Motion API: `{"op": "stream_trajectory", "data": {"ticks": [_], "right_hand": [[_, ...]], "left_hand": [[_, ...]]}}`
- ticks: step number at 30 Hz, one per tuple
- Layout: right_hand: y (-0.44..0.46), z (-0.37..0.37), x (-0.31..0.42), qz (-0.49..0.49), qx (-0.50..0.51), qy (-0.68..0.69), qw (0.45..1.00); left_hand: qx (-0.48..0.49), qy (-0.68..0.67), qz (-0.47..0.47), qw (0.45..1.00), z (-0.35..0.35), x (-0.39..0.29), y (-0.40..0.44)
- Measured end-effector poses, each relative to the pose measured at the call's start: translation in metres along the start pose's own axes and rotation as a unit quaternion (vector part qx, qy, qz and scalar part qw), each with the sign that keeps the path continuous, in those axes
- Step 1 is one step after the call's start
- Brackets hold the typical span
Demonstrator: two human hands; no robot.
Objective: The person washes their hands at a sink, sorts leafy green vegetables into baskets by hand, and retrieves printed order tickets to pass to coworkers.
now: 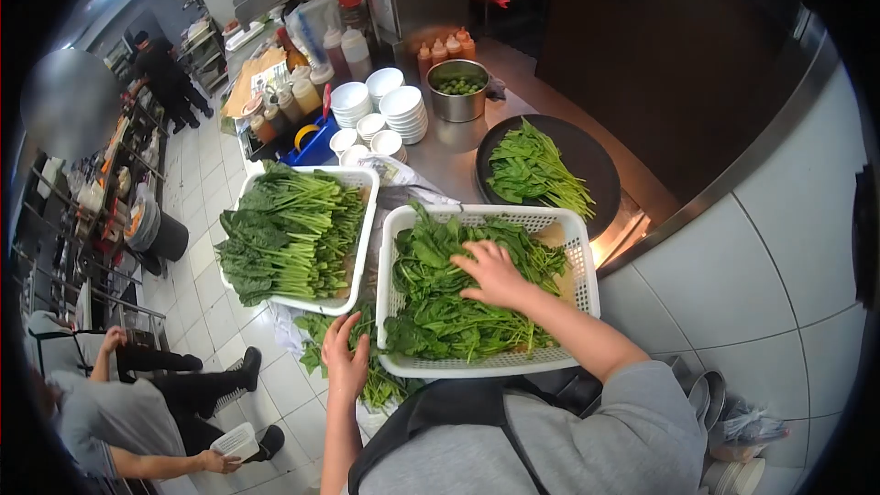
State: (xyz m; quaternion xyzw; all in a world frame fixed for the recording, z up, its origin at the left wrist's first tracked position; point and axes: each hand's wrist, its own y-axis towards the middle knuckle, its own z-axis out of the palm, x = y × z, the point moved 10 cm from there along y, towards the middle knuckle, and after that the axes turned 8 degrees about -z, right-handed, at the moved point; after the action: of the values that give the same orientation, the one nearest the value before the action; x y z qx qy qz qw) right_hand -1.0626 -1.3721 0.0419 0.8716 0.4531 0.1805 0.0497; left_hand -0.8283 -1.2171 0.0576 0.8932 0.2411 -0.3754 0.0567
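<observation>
My right hand (495,275) rests on the loose leafy greens (449,312) in a white perforated basket (593,289), its fingers spread and nothing gripped. Below the basket's left side, my left hand (346,355) is over more greens (380,385), fingers apart and pointing up. I see nothing held in it. To the left, a second white basket (368,185) holds greens (293,229) lined up with their stems to the right. Beyond the baskets, a round black tray (600,165) carries a bunch of greens (532,165).
A metal pot (458,105) of small green items stands behind the baskets, beside stacked white bowls (403,112) and sauce bottles (356,50). A co-worker (119,417) holding a white container (236,442) is at the lower left. Another person (163,73) stands farther back.
</observation>
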Motion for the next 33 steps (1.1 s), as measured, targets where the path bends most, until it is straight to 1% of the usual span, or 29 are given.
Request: {"op": "stream_trajectory", "data": {"ticks": [1,4,5,8,10,11,14,16,18,19,20,22,23,26,28,29,30,32,33], "right_hand": [[-0.003,0.004,0.012,-0.009,0.014,0.0,1.0],[-0.013,0.009,0.024,-0.018,0.099,0.003,0.995],[-0.013,-0.01,0.024,-0.014,0.049,0.034,0.998],[-0.014,-0.059,0.001,0.049,0.018,0.172,0.984],[-0.013,-0.095,-0.003,0.067,-0.037,0.234,0.969],[-0.013,-0.098,-0.008,0.058,-0.055,0.274,0.958],[-0.017,-0.086,0.007,0.019,0.072,0.203,0.976],[-0.028,-0.069,0.01,0.058,0.161,0.314,0.934],[-0.042,-0.05,0.02,0.095,0.251,0.419,0.867],[-0.034,-0.063,0.018,0.072,0.186,0.355,0.913],[-0.03,-0.067,0.01,0.096,0.142,0.303,0.937],[-0.022,-0.072,-0.007,0.143,0.049,0.193,0.969],[-0.016,-0.065,-0.004,0.135,0.014,0.191,0.972],[-0.002,-0.014,0.032,0.055,0.073,0.204,0.975],[-0.01,0.027,0.052,0.073,0.179,0.202,0.96],[-0.014,0.034,0.063,0.078,0.228,0.141,0.96],[-0.018,0.043,0.07,0.056,0.256,0.084,0.961],[-0.013,0.037,0.063,0.071,0.226,0.109,0.965],[-0.01,0.027,0.053,0.102,0.189,0.199,0.956]], "left_hand": [[0.004,-0.002,0.007,1.0,-0.001,-0.002,-0.001],[0.007,-0.024,0.012,1.0,-0.006,0.006,-0.007],[0.004,-0.025,0.013,1.0,-0.008,0.011,-0.008],[0.004,-0.039,0.008,0.999,-0.018,0.018,-0.013],[0.003,-0.037,0.013,0.999,-0.024,0.021,-0.014],[0.003,-0.041,0.018,0.999,-0.026,0.022,-0.013],[0.004,-0.042,0.026,0.999,-0.03,0.016,-0.013],[0.001,-0.042,0.036,0.998,-0.032,0.009,-0.011],[-0.004,-0.044,0.05,0.998,-0.033,0.004,-0.012],[-0.003,-0.046,0.048,0.998,-0.032,0.003,-0.013],[-0.001,-0.047,0.047,0.998,-0.031,0.002,-0.014],[0.005,-0.047,0.048,0.998,-0.028,0.0,-0.015],[0.008,-0.046,0.049,0.998,-0.026,0.0,-0.015],[0.003,-0.037,0.059,0.998,-0.026,-0.011,-0.018],[-0.005,-0.036,0.064,0.997,-0.031,-0.019,-0.019],[-0.007,-0.038,0.064,0.997,-0.033,-0.021,-0.02],[-0.009,-0.04,0.065,0.997,-0.035,-0.022,-0.021],[-0.01,-0.041,0.068,0.997,-0.035,-0.021,-0.021],[-0.01,-0.04,0.069,0.997,-0.036,-0.023,-0.021]]}}
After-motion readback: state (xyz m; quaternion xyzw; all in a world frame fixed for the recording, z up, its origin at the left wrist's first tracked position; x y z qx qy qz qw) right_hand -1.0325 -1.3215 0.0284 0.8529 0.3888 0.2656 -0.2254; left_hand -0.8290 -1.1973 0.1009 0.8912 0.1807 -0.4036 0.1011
